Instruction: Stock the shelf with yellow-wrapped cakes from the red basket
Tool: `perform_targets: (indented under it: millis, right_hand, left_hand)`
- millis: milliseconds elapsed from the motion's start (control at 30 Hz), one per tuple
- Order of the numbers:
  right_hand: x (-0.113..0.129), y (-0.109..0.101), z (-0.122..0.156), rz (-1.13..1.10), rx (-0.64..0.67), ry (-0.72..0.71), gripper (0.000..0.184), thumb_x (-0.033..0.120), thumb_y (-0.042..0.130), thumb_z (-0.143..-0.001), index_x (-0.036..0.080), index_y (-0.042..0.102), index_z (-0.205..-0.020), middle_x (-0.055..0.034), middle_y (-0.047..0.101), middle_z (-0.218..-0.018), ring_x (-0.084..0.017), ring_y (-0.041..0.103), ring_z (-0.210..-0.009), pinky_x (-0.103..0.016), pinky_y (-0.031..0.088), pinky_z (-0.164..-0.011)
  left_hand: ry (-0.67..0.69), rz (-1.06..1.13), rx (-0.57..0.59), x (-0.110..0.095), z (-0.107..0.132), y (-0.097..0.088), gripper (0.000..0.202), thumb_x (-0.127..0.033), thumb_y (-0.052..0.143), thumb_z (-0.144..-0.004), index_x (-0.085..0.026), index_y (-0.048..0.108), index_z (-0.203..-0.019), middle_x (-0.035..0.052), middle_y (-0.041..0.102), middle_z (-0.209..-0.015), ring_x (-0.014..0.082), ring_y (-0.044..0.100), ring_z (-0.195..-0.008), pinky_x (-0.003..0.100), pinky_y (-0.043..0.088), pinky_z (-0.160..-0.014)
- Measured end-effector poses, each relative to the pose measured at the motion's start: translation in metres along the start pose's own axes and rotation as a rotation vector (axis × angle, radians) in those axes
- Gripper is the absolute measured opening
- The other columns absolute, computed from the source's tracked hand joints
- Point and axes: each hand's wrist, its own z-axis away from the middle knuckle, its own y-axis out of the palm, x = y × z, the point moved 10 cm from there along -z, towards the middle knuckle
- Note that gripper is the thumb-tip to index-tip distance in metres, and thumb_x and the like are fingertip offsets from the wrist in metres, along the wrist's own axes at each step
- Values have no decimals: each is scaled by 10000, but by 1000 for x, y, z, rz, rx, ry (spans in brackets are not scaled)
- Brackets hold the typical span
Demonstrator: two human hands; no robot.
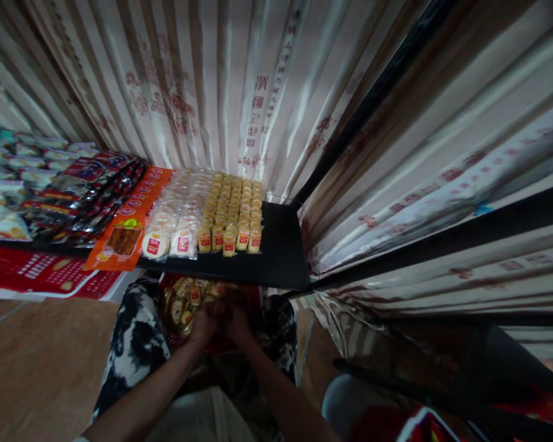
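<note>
- Your L hand (205,324) & R hand (236,324) meet over the red bag (223,345); can't tell if they're gripping.
- Wrapped packs (194,296) are in it, near the table (281,245).
- Prob. light, crumbly, w/ slick wrap: hold by the sides, w/o squeezing.

Bkgd: pleated pale curtain (233,73), w/ reddish print, hung behind black shelf's (281,239) rear edge. Second curtain (442,153) hung beyond R end. Dark diag. pole (384,80) rose near rear R corner; dark bar (442,242) ran R from front R corner. Floor (41,362): brownish tile, pale joints. Lighting: dim.
</note>
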Motion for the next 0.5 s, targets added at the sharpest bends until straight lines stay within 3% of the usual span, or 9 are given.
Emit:
perform_targets:
  millis: [67,167,333,500]
  right_hand:
    - [8,-7,5,-22,-42,-24,302,113,533,-767,191,662,-1029,-85,722,-979,-216,675,-939,-320,508,-836]
    - [32,-20,11,-48,-109,-113,310,131,539,-780,186,645,-1065,-90,705,-1036,-221,658,-980,-353,496,-886]
    - [91,-52,17,-103,-251,-317,286,177,530,-804,152,628,-1072,-110,682,-1031,-221,642,-954,-372,499,-886]
    - [142,-81,8,-211,-334,-471,278,169,467,-829,171,625,-1057,-89,654,-1027,-163,637,-879,-272,533,-784]
  left_hand:
    - [21,93,-78,1,6,-8,202,-180,525,-774,-145,636,-939,70,706,-870,170,661,-804,257,495,-720]
    - [122,266,-256,-6,18,-34,213,-281,532,-765,-151,609,-914,75,669,-856,194,637,-788,328,511,-754]
    - [365,384,-375,-50,37,-87,308,-418,532,-764,-185,584,-959,70,635,-923,208,610,-837,365,511,-787]
    - [427,479,-431,-91,26,-128,321,-387,558,-767,-181,563,-1013,74,617,-982,191,599,-866,320,512,-748]
